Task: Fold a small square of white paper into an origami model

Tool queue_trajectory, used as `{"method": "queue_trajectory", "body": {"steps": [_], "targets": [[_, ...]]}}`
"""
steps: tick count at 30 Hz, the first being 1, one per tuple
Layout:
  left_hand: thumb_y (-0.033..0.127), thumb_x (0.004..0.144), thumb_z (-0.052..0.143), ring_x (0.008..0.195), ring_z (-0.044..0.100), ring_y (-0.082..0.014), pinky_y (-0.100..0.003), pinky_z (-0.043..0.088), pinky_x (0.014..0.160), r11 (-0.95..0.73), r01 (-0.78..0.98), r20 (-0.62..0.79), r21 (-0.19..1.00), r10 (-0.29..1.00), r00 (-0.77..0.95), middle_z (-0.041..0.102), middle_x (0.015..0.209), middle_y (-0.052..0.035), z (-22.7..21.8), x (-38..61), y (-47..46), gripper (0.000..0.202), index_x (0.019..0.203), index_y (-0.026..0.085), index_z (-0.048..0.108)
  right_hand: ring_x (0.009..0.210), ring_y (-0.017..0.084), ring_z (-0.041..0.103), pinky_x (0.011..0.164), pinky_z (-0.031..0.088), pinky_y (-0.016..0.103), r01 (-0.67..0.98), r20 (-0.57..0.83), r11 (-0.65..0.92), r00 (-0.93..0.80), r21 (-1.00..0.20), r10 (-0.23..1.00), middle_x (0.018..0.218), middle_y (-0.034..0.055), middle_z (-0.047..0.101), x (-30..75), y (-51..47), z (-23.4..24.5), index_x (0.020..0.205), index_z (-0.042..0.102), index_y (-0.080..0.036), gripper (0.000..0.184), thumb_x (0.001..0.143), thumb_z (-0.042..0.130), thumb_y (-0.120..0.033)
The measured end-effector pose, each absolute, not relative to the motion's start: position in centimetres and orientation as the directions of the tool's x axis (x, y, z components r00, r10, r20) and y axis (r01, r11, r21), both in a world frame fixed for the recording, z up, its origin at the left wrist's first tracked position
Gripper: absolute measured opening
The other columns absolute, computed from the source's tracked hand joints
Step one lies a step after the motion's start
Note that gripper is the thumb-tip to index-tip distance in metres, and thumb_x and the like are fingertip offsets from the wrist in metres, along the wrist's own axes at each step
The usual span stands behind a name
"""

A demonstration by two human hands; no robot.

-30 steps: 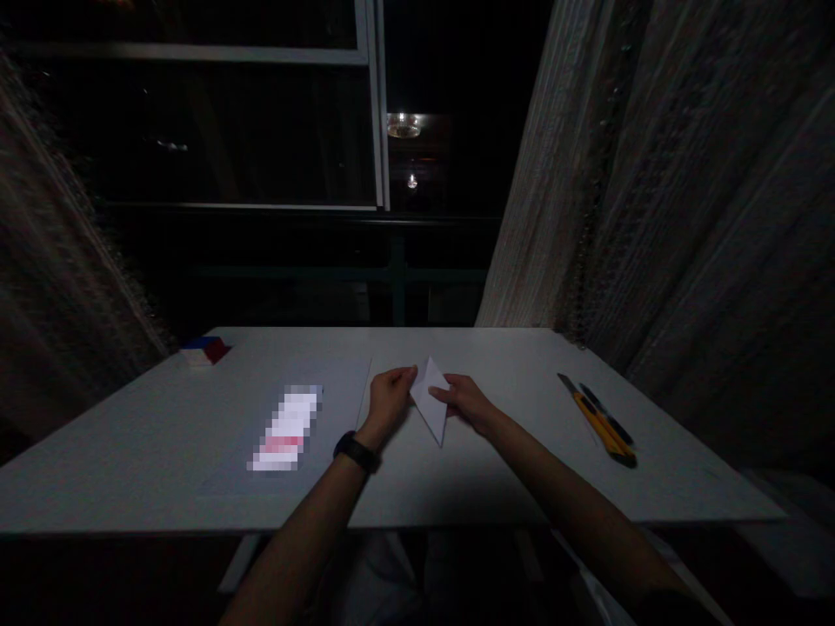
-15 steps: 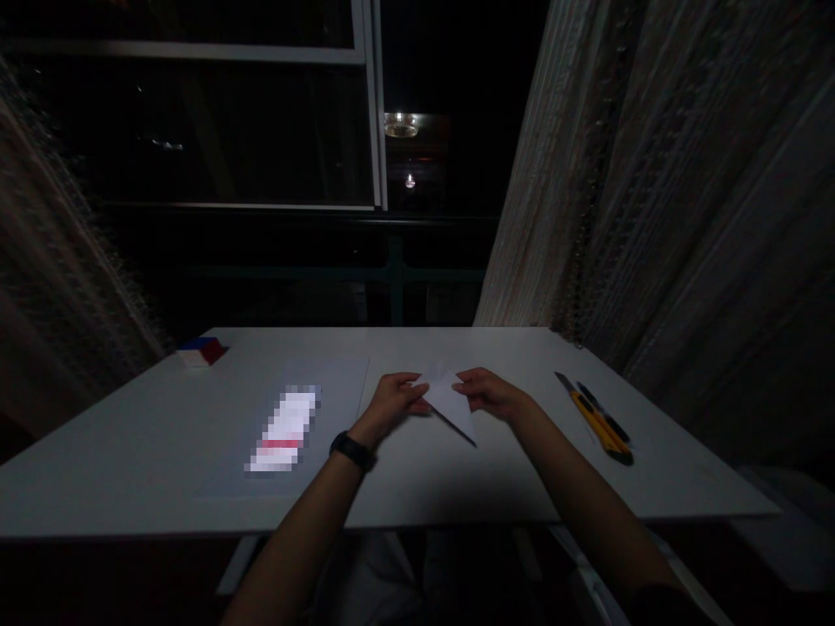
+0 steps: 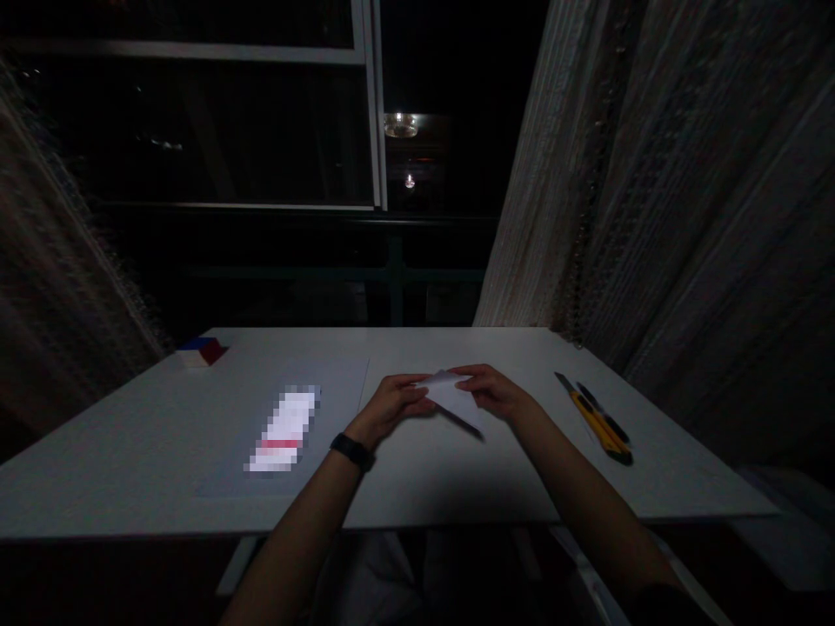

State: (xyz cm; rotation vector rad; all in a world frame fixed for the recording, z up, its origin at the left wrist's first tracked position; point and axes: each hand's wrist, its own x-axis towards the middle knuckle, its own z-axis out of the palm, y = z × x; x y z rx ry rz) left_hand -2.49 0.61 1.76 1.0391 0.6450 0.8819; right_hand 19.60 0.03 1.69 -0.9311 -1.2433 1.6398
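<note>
Both my hands hold a small folded white paper [image 3: 452,398], triangular in shape, just above the white table [image 3: 457,478] near its middle. My left hand [image 3: 390,405], with a dark watch on the wrist, pinches the paper's left corner. My right hand [image 3: 492,393] grips its upper right edge with curled fingers. The paper's point slants down to the right, toward the table top.
A flat sheet [image 3: 313,417] with a blurred white-and-red patch lies to the left of my hands. A yellow utility knife [image 3: 595,424] and a dark pen [image 3: 606,416] lie at the right. A red-and-blue block [image 3: 202,349] sits at the far left corner. Curtains hang on both sides of a dark window.
The folded paper has turned from standing nearly upright to lying flatter, its point swinging down and to the right. My right hand has moved right and up a little; my left stays close.
</note>
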Motion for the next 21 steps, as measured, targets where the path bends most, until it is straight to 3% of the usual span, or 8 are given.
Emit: {"method": "queue_trajectory", "body": {"steps": [3,7,9,13,17,21], "targets": [[0.005,0.067,0.065,0.077,0.064,-0.0170,-0.026,0.054,0.073,0.261,-0.305,-0.067,0.916,0.848,0.525,0.065,0.090,-0.0137,1.9,-2.6,0.6,0.028,0.095,0.005,0.063,0.062,0.014,0.061,0.058,0.047,0.024,-0.175,-0.060,-0.128,-0.350,-0.976,0.935,0.073,0.0069,0.068,19.6,0.0,1.5,0.084,0.069,-0.011,0.028,0.056,0.070,-0.013],[0.008,0.068,0.065,0.074,0.065,-0.0161,-0.030,0.054,0.073,0.244,-0.353,-0.049,0.903,0.876,0.479,0.065,0.085,-0.0093,1.8,-2.5,0.6,0.038,0.104,0.011,0.056,0.062,0.014,0.061,0.057,0.047,0.024,-0.149,-0.067,-0.123,-0.331,-0.981,0.941,0.071,0.0069,0.068,19.2,-0.1,1.7,0.080,0.070,-0.012,0.025,0.055,0.071,-0.016],[0.014,0.068,0.067,0.075,0.065,-0.0181,-0.037,0.054,0.073,0.241,-0.401,-0.050,0.884,0.901,0.430,0.064,0.088,-0.0086,1.9,-2.4,0.7,0.041,0.106,0.015,0.051,0.065,0.015,0.061,0.059,0.048,0.026,-0.161,-0.047,-0.093,-0.264,-0.983,0.963,0.075,0.0073,0.068,18.5,-0.1,1.7,0.083,0.070,-0.013,0.028,0.056,0.071,-0.019],[0.031,0.069,0.067,0.080,0.065,-0.0224,-0.044,0.053,0.073,0.269,-0.433,-0.063,0.860,0.898,0.435,0.063,0.094,-0.0106,2.1,-2.3,0.7,0.031,0.088,0.016,0.048,0.060,0.016,0.061,0.057,0.049,0.029,-0.169,0.096,0.088,-0.038,-0.982,0.995,0.072,0.0060,0.068,16.6,0.3,1.2,0.083,0.070,-0.014,0.028,0.058,0.070,-0.025],[0.036,0.067,0.068,0.078,0.063,-0.0190,-0.040,0.053,0.072,0.203,-0.393,-0.034,0.897,0.917,0.396,0.064,0.087,-0.0088,1.8,-2.1,0.7,0.031,0.080,0.015,0.049,0.061,0.016,0.060,0.058,0.050,0.029,-0.084,0.244,0.247,0.038,-0.965,0.969,0.074,0.0050,0.069,14.9,0.6,-0.2,0.081,0.071,-0.016,0.024,0.062,0.065,-0.028],[0.037,0.061,0.072,0.066,0.061,-0.0130,-0.027,0.051,0.062,0.098,-0.355,-0.004,0.930,0.967,0.256,0.062,0.070,-0.0029,1.2,-2.1,1.0,0.034,0.076,0.014,0.053,0.065,0.016,0.060,0.060,0.050,0.030,0.021,0.313,0.313,0.019,-0.950,0.950,0.081,0.0054,0.069,13.8,0.6,-1.2,0.086,0.071,-0.017,0.025,0.066,0.061,-0.030]]}}
